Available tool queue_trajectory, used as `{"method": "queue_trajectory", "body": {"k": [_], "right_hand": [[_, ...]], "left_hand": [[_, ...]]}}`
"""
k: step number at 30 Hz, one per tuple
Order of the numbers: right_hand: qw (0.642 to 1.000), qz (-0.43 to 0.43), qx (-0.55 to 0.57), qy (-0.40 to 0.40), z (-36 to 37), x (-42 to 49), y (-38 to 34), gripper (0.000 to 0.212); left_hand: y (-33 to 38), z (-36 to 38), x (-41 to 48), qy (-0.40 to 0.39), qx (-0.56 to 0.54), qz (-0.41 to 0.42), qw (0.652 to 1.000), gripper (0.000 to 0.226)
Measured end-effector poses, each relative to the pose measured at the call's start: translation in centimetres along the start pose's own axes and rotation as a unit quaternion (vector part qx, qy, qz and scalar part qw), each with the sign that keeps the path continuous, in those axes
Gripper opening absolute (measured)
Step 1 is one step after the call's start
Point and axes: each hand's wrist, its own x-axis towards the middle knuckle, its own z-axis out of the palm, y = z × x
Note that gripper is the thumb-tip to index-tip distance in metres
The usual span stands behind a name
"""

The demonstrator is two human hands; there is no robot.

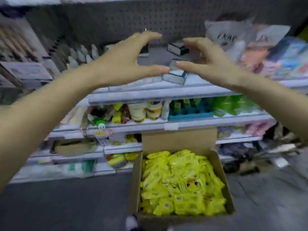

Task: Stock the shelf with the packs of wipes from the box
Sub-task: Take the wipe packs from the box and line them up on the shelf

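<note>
A cardboard box (136,184) stands on the floor at the bottom centre, full of several yellow packs of wipes (181,182). Both my hands are raised in front of the top shelf (158,94). My left hand (128,59) and my right hand (206,59) face each other with fingers spread and lightly arched, thumbs almost meeting, and hold nothing. Just behind the thumbs a small grey-blue box (175,75) lies on the shelf; whether a thumb touches it is unclear. The frame is blurred.
A dark small box (176,48) lies further back on the top shelf before a grey pegboard. Bagged goods (266,52) fill the shelf's right side, bottles the left. Lower shelves hold jars, green packs and yellow items. Grey floor lies left of the box.
</note>
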Motion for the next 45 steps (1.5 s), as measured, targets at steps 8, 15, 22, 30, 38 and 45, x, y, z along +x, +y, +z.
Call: {"method": "queue_trajectory", "body": {"k": [8, 15, 22, 30, 38, 45], "right_hand": [[0.965, 0.202, 0.077, -0.145, 11.1, -10.1, 10.6, 0.07], [0.903, 0.348, 0.129, -0.216, 21.5, -20.0, 18.4, 0.078], [0.805, 0.537, 0.149, -0.204, 28.7, -30.5, 26.2, 0.075], [0.786, 0.563, 0.121, -0.225, 33.4, -38.1, 32.6, 0.079], [0.798, 0.502, 0.098, -0.318, 36.2, -38.7, 35.4, 0.066], [0.778, 0.529, 0.227, -0.251, 36.1, -38.0, 34.7, 0.046]], "left_hand": [[-3.7, 19.3, -5.4, -0.238, -0.066, -0.067, 0.967, 0.086], [-8.6, 31.9, -12.2, -0.354, -0.127, -0.19, 0.907, 0.084], [-9.0, 43.3, -17.7, -0.359, -0.241, -0.309, 0.847, 0.075], [-8.6, 52.4, -20.7, -0.343, -0.287, -0.359, 0.819, 0.064], [-7.8, 57.1, -20.4, -0.274, -0.337, -0.41, 0.802, 0.05], [-7.3, 58.7, -19.3, -0.264, -0.355, -0.428, 0.788, 0.042]]}}
